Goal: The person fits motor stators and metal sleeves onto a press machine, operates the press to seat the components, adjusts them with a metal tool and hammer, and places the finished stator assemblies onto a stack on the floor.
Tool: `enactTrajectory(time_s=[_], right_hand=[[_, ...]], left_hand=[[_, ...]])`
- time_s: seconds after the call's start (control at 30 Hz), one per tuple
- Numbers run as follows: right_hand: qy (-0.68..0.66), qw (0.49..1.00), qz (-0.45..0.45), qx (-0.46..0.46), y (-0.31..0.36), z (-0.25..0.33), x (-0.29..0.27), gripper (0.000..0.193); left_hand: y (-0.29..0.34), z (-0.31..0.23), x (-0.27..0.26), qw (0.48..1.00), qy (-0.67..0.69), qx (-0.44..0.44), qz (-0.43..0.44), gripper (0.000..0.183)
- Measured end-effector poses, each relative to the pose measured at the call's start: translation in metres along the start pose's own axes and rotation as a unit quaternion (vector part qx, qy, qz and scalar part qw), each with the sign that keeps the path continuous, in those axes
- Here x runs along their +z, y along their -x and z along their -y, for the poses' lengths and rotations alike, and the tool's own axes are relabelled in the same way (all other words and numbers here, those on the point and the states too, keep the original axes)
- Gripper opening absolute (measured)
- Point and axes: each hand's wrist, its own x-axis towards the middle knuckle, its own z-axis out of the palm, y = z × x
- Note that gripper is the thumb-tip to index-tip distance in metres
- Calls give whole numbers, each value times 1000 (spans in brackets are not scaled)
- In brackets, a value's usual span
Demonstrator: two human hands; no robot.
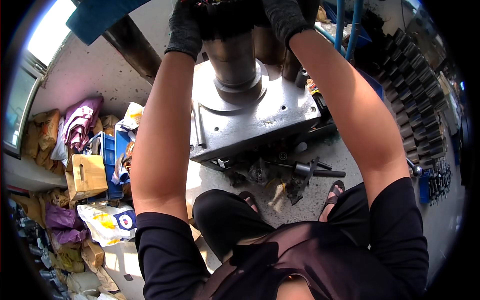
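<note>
Both my arms reach up to the top edge of the view. My left hand (184, 31), in a dark knitted glove, is at the left side of a dark, shadowed part (227, 22). On the other side of that part is my right hand (284, 21), gloved the same way. The fingers of both hands are hidden in shadow or cut off by the frame. Below the dark part, a shiny metal cylinder (232, 59) stands upright on a round flange (225, 104). A heavy steel machine table (252, 127) carries the flange, and a metal rod (198, 125) lies on its left part.
Blue hoses (350, 30) hang at upper right. Stacked metal cylinders (412, 95) line the right wall. Tools and loose metal parts (305, 170) lie on the floor under the table, near my feet. Left are a cardboard box (87, 175), blue crates (111, 162) and sacks (82, 120).
</note>
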Motion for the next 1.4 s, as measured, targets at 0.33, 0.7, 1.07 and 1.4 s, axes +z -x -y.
enactTrajectory(time_s=[0.33,0.7,1.07,1.4], right_hand=[[45,998,-41,2,21,8,5,41],[215,971,-89,-51,5,-28,-1,47],[157,979,-78,-106,22,-25,-8,47],[107,974,-85,-180,-12,-56,-17,38]], left_hand=[[18,7,16,993,115,-27,4,35],[4,20,-22,997,53,-53,7,32],[17,31,3,996,85,-28,21,34],[-5,45,-28,994,85,-49,-57,21]])
